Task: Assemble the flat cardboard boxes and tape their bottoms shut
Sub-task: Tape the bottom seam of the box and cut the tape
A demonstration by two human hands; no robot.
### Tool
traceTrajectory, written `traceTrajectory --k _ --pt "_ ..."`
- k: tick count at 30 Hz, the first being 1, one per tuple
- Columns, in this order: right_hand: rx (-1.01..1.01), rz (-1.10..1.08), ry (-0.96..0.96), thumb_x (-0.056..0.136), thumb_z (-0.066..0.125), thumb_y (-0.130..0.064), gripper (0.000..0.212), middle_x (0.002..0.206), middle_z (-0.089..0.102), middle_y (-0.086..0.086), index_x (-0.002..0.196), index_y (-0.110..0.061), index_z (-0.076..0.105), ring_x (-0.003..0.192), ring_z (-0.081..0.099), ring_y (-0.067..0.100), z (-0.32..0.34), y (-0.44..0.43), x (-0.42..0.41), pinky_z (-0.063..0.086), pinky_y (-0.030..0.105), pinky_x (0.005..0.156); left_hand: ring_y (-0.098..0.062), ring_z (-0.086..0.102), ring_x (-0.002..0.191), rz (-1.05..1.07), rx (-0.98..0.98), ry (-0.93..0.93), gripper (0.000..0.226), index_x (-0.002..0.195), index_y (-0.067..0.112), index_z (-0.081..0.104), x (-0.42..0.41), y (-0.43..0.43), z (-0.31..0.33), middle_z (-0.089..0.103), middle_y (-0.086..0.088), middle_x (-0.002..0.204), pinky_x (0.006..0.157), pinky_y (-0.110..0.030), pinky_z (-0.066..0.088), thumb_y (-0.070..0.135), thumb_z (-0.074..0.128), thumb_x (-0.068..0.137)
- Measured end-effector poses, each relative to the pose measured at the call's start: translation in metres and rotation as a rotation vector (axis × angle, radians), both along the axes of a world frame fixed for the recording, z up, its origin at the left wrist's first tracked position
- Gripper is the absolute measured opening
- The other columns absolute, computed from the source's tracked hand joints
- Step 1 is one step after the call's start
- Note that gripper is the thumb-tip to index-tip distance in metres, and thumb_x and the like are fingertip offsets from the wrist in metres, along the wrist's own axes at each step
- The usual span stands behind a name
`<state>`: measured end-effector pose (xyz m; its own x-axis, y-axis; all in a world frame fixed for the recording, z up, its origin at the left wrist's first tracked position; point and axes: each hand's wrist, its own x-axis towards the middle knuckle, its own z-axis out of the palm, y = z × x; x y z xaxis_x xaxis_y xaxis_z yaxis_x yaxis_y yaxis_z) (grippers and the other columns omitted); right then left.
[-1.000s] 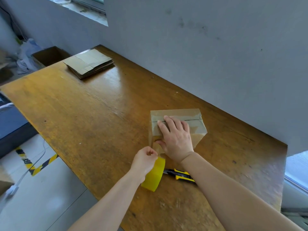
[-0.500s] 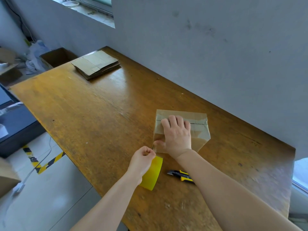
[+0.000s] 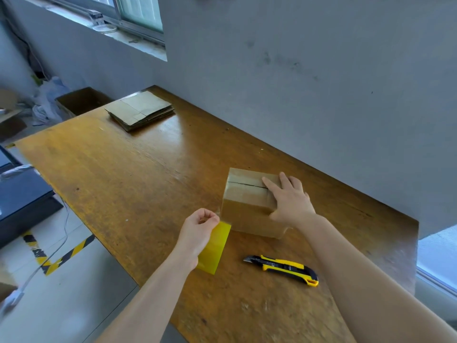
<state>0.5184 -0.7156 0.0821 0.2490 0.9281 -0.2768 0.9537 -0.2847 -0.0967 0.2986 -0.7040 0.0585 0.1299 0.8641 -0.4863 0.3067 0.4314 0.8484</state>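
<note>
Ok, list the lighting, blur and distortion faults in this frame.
Head view: the wide lens bows the table edges; light from the window leaves a pale sheen on the wood near the flat cardboard stack; the floor at lower left is smeared; the box, tape roll, left hand, right hand and utility knife look sharp.

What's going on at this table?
A person is taping a cardboard box shut. The right hand presses flat on the box, which stands on the table with its seam up. The left hand grips a yellow tape roll by the box's near side. A knife lies nearby, untouched. A stack of flat boxes sits at the far end.
</note>
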Motion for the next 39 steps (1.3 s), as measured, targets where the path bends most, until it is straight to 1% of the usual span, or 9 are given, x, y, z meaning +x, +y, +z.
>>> traceTrajectory --k 6,9,12,20,24,28,33,36,39 --pt "0.035 0.057 -0.067 0.074 0.045 -0.085 0.093 0.139 0.037 0.009 0.151 -0.039 0.023 0.13 0.03 0.029 0.015 -0.002 -0.028 0.037 0.045 0.105 -0.028 0.058 0.096 -0.009 0.101 -0.042 0.009 0.089 0.027 0.065 -0.019 -0.001 0.033 0.064 -0.004 0.1 0.088 -0.045 0.047 0.033 0.061 0.095" --pt "-0.186 0.15 0.032 0.065 0.062 -0.082 0.115 0.146 0.027 0.008 0.154 -0.041 0.003 0.135 0.024 0.03 0.02 -0.006 -0.032 0.024 0.052 0.112 -0.032 0.059 0.091 0.015 0.147 -0.075 0.018 0.074 0.031 0.066 -0.03 0.0 0.049 0.065 -0.006 0.092 0.088 -0.05 0.049 0.031 0.064 0.092" --pt "-0.188 0.118 0.153 0.062 0.079 -0.065 0.127 0.14 0.032 0.007 0.153 -0.042 -0.006 0.125 0.038 0.026 0.015 -0.016 -0.043 0.042 0.044 0.101 -0.031 0.058 0.085 0.027 0.188 -0.076 0.025 0.066 0.034 0.066 -0.041 0.0 0.063 0.065 -0.005 0.085 0.079 -0.046 0.049 0.03 0.066 0.091" --pt "0.01 0.095 0.219 0.066 0.066 -0.077 0.094 0.121 0.061 -0.006 0.143 -0.032 0.036 0.104 0.06 0.017 0.015 -0.032 -0.082 0.054 0.034 0.082 -0.023 0.057 0.078 0.103 0.336 -0.184 0.023 0.069 0.029 0.065 -0.059 -0.012 0.101 0.063 0.002 0.079 0.068 -0.035 0.045 0.025 0.065 0.092" --pt "0.437 0.03 0.863 0.082 0.048 -0.075 0.048 0.083 0.065 -0.001 0.098 -0.033 0.064 0.075 0.06 0.015 0.044 -0.036 -0.099 0.052 0.035 0.068 -0.015 0.058 0.072 0.125 0.394 -0.221 0.02 0.074 0.027 0.062 -0.047 -0.024 0.11 0.063 0.004 0.077 0.059 -0.027 0.044 0.025 0.062 0.094" --pt "0.551 0.056 1.13 0.084 0.069 -0.049 0.031 0.103 0.061 -0.007 0.111 -0.034 0.067 0.099 0.059 0.009 0.061 -0.04 -0.114 0.055 0.037 0.087 -0.018 0.06 0.077 0.12 0.476 -0.197 0.032 0.069 0.037 0.059 -0.037 -0.034 0.108 0.062 0.003 0.08 0.064 -0.035 0.048 0.021 0.057 0.096" --pt "0.637 -0.115 1.273 0.081 0.078 -0.026 0.009 0.101 0.066 -0.005 0.075 -0.031 0.073 0.1 0.062 0.018 0.071 -0.043 -0.12 0.053 0.05 0.09 -0.02 0.062 0.079 0.055 0.516 -0.197 0.012 0.087 0.028 0.058 -0.032 -0.041 0.106 0.064 0.001 0.082 0.066 -0.038 0.049 0.026 0.054 0.099" --pt "0.703 -0.116 1.143 0.083 0.076 -0.022 0.011 0.098 0.064 -0.009 0.076 -0.028 0.071 0.097 0.06 0.011 0.077 -0.045 -0.122 0.052 0.039 0.088 -0.021 0.063 0.089 -0.041 0.567 -0.042 0.008 0.105 0.038 0.054 -0.034 -0.042 0.105 0.064 0.004 0.094 0.075 -0.044 0.055 0.033 0.052 0.099" --pt "0.756 -0.035 0.827 0.085 0.074 -0.022 0.012 0.096 0.058 -0.015 0.077 -0.029 0.068 0.097 0.053 0.007 0.083 -0.044 -0.121 0.046 0.025 0.08 -0.012 0.057 0.099 -0.131 0.761 0.296 0.061 0.143 0.041 0.033 -0.038 -0.041 0.107 0.052 0.009 0.118 0.078 -0.033 0.055 0.024 0.062 0.093"
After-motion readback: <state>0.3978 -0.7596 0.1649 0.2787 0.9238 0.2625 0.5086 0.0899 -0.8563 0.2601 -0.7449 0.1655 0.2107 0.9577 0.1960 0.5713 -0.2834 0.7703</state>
